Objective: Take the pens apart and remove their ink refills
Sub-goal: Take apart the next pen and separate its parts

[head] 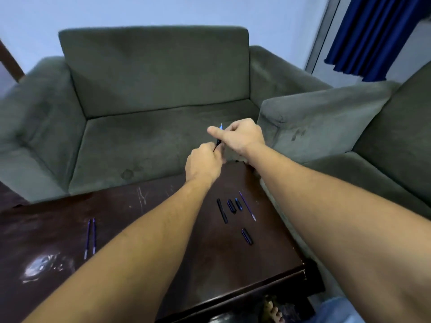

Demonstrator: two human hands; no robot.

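My left hand [204,162] and right hand [240,136] both pinch one slim black-and-blue plastic pen [218,142], held up over the far edge of the dark scratched wooden table [58,217]. Two thin blue refills [90,237] lie near its left edge, a third refill [247,209] beside black barrel pieces [222,210] by the right edge; I judge only this pen is left to strip

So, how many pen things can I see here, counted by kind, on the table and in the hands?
Ink refills lying on the table: 3
Dark pen-body pieces on the table: 4
Pen held by left hand and right hand: 1
Total: 8
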